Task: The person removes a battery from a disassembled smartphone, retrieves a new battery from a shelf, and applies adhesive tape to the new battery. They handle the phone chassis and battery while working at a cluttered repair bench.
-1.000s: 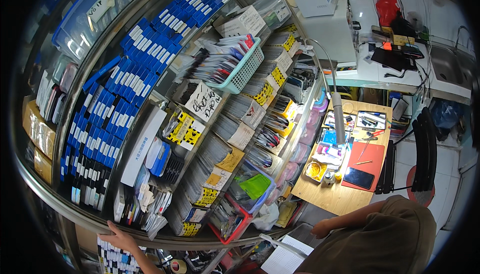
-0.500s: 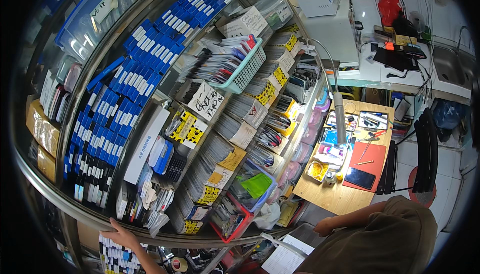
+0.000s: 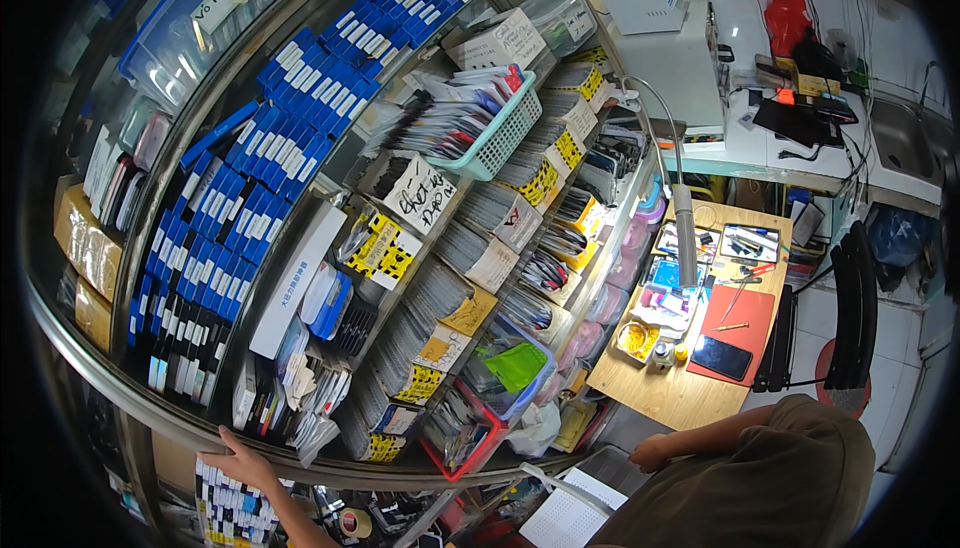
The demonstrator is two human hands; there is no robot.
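My left hand (image 3: 245, 465) rests at the metal front rail (image 3: 110, 390) of a tall display cabinet, its fingers stretched apart and holding nothing. Just below that hand, white-edged boxes (image 3: 235, 503) are stacked on a lower level. Above it, rows of blue boxes with white labels (image 3: 290, 78) fill the shelf. My right hand (image 3: 650, 452) is low beside the cabinet, near the corner of the wooden desk, with fingers curled and nothing visible in them. A white perforated panel (image 3: 572, 516) is close to it.
Card trays (image 3: 465, 260), a mint basket (image 3: 500, 133) of packets and a red basket (image 3: 470, 463) occupy the cabinet. The wooden desk (image 3: 640, 400) bears a phone (image 3: 720, 357), a red mat (image 3: 740, 310) and tools under a lamp (image 3: 684, 238). A black chair (image 3: 850, 298) stands beside it.
The view has shifted slightly, so the cabinet contents appear a little farther right and down. My left hand stays at the rail, and my right hand keeps its place beside the cabinet.
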